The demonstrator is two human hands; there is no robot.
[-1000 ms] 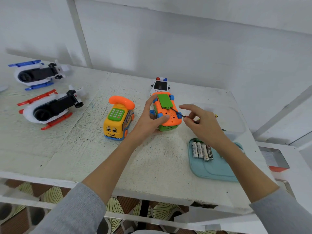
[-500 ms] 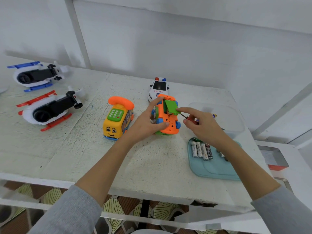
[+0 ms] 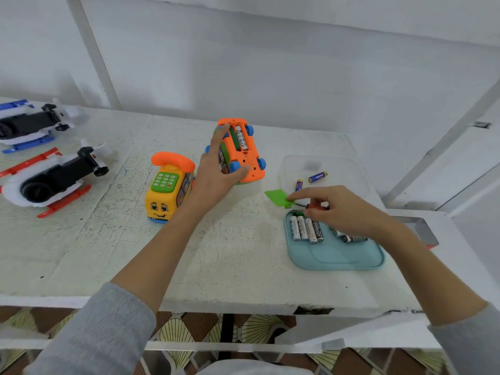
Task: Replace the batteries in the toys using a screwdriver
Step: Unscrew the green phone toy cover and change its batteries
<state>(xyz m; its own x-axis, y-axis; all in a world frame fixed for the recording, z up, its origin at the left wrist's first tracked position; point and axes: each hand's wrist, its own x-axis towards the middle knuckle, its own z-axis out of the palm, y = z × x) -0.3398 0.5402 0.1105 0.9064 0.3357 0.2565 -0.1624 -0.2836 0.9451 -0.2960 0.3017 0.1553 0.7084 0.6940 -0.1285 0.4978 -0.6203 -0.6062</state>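
An orange toy car (image 3: 244,155) lies upside down on the table, its battery bay uncovered with batteries (image 3: 241,138) showing inside. My left hand (image 3: 216,169) grips the car from its left side. The green battery cover (image 3: 277,197) lies on the table to the right of the car. My right hand (image 3: 335,209) holds a small red-handled screwdriver (image 3: 315,205) and touches the cover's edge with its fingertips. A blue tray (image 3: 338,255) under my right hand holds several batteries (image 3: 305,228).
A yellow toy phone (image 3: 167,188) stands left of the car. Two toy helicopters (image 3: 54,180) (image 3: 29,125) lie at the far left. A clear lid (image 3: 349,171) behind the tray carries two loose blue batteries (image 3: 318,176). The table's front edge is close.
The green cover has come off the car and now lies on the table by my right hand. My left hand has kept hold of the car and the battery bay now faces up.
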